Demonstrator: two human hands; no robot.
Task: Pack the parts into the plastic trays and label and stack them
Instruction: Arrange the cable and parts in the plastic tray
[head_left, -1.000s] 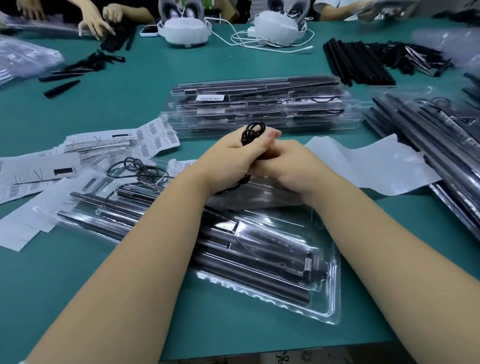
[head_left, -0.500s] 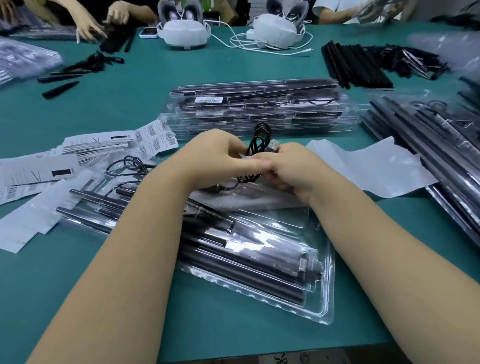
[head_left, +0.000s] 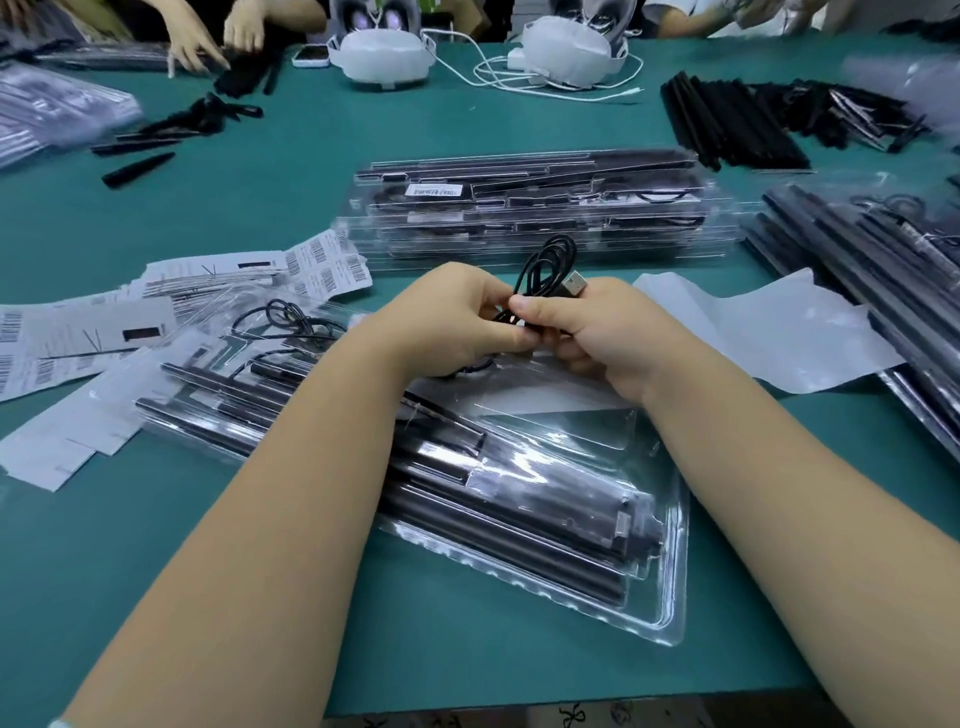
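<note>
While the big green table is taking up pretty much the whole view, the stuff on it is lying all over the place. Toward the far middle a stack of closed plastic trays is sitting with a white barcode label showing on top, and off at the right edge a pile of long dark rods is lying at an angle. Right under the forearms an open clear tray is lying diagonally with long black parts already sitting in its slots. A white sheet is lying just right of the hands, and loose barcode label sheets are spreading out on the left, with another black cable lying among them. Above the top end of the open tray both hands are meeting: the left hand and the right hand are each curling their grip around a coiled black cable, pinching it between them, with the loops poking up and the USB plug sticking out by the right fingers. Can't tell how much cable is hiding inside the palms.
</note>
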